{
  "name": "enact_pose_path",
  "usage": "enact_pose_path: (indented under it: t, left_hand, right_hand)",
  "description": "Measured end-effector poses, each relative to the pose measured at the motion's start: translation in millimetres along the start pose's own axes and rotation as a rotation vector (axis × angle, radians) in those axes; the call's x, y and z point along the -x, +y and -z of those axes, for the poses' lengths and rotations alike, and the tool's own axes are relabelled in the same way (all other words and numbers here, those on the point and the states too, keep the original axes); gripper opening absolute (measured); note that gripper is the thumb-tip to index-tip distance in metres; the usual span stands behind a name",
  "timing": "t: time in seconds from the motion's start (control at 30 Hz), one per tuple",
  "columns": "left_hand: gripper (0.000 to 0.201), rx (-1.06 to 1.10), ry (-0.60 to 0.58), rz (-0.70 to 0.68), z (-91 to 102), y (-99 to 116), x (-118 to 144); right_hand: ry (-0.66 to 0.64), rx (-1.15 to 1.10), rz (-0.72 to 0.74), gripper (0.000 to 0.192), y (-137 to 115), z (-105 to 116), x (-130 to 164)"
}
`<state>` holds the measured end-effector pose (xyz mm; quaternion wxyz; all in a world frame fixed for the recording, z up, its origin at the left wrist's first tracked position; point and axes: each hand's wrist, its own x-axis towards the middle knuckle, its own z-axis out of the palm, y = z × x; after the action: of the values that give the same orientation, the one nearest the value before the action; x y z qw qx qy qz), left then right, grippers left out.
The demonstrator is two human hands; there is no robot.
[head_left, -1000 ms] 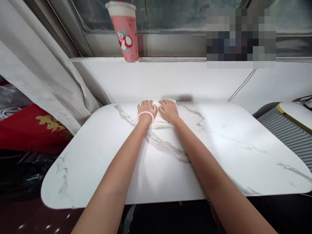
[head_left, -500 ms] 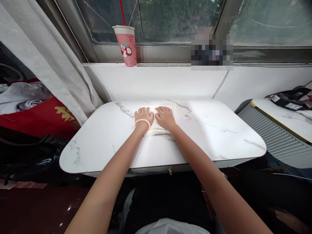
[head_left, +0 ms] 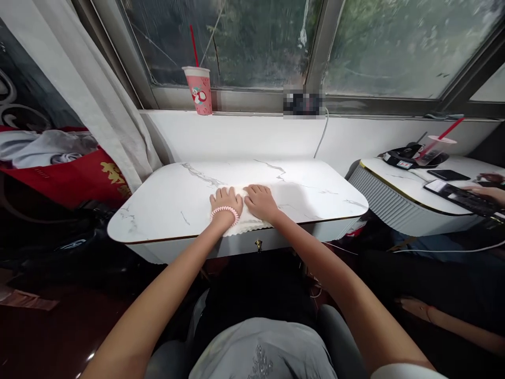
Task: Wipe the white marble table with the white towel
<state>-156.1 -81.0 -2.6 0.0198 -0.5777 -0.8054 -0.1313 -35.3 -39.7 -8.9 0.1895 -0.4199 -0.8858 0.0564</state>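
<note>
A cream-white cloth (head_left: 248,222) with a wavy edge lies on the white marble-patterned tabletop (head_left: 165,205), its near edge hanging a little over the front. My left hand (head_left: 226,202), with a pink coiled band at the wrist, rests flat on the left part of this cloth. Beside it my right hand (head_left: 260,201) presses down flat on the right part. Fingers of both hands point away from me, spread slightly, and neither hand grips the cloth. Part of it is hidden under the palms.
On the windowsill stand a pink paper cup (head_left: 199,92) with a red straw and a blurred dark object (head_left: 303,102). A second table (head_left: 390,171) at right holds a clear cup (head_left: 434,150) and a phone (head_left: 448,175). Another person's hand (head_left: 491,193) is there. A red bag (head_left: 79,176) is left.
Both hands and the cloth have moved toward me, to the table's front edge. The view has turned right, showing more of the second table and the other person.
</note>
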Motion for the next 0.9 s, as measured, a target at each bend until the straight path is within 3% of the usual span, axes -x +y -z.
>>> enact_pose_path:
  t: [0.27,0.43,0.53,0.63,0.77,0.9]
  left_hand:
    - [0.059,0.081,-0.092,-0.033,0.9,37.9,17.4]
    - [0.053,0.266,-0.031,-0.218,0.0,65.5,33.3]
    - [0.056,0.227,-0.117,-0.319,0.4,81.3,35.7]
    - [0.063,0.193,-0.202,-0.25,4.2,91.3,26.0]
    - [0.053,0.133,-0.269,-0.257,8.5,92.0,6.9]
    - [0.054,0.099,-0.226,-0.292,0.7,86.5,-1.3]
  right_hand:
    - [0.005,-0.032,-0.043,0.043,32.1,19.9,30.7]
    - [-0.069,0.056,-0.016,0.045,65.0,45.4,47.3]
    - [-0.146,0.186,-0.054,0.045,72.5,62.6,49.5]
    - [-0.221,0.253,-0.171,0.042,68.4,73.3,42.7]
    - [-0.224,0.242,-0.253,0.038,58.0,68.2,29.9]
    - [-0.11,0.219,-0.275,0.039,57.1,50.4,26.9]
